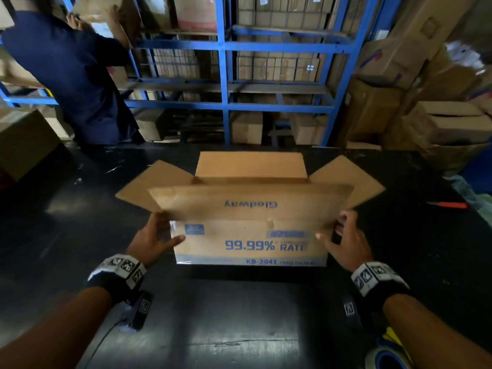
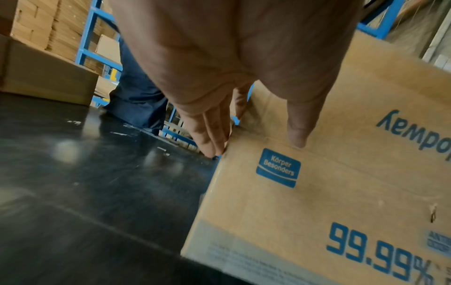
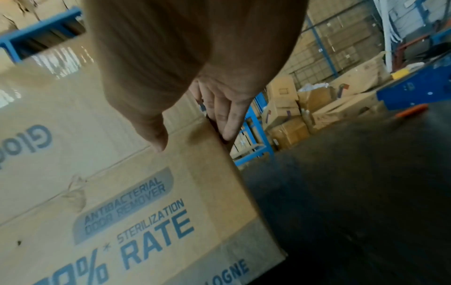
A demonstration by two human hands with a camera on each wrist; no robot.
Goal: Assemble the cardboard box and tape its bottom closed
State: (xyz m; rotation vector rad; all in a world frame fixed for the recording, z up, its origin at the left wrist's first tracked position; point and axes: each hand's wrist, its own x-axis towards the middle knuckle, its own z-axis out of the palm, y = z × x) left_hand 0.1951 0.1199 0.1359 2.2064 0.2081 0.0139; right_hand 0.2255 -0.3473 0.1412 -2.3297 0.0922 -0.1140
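Black and glossy, the worktop (image 1: 239,315) carries one brown corrugated cardboard box (image 1: 250,243) with blue print, standing squared up between the two hands. The box sits with its open end upward: four flaps show, the near long flap (image 1: 250,203) leaning toward the person, the far long flap (image 1: 251,163) standing behind it, and one short flap splayed out past each hand. Clear tape appears to wrap the lower near edge by the worktop, so the bottom may already be sealed, though the underside itself is hidden and I cannot confirm it. As a judgement, the forming step is done; if this upward end is the bottom, folding the four flaps and taping the seam are all left.

The left hand (image 1: 155,238) grips the box's left near corner, thumb on the printed front and fingers (image 2: 209,135) round the side. The right hand (image 1: 346,241) holds the right near corner the same way, thumb on the front, fingers (image 3: 227,119) along the side edge.

Beyond the box stands one blue steel rack (image 1: 223,75) stacked with cartons, and one other person in dark blue clothing (image 1: 77,75) works at it, beyond the left hand. One roll of tape (image 1: 386,355) lies close under the right forearm. One orange-handled cutter (image 1: 450,205) lies well out past the right hand.
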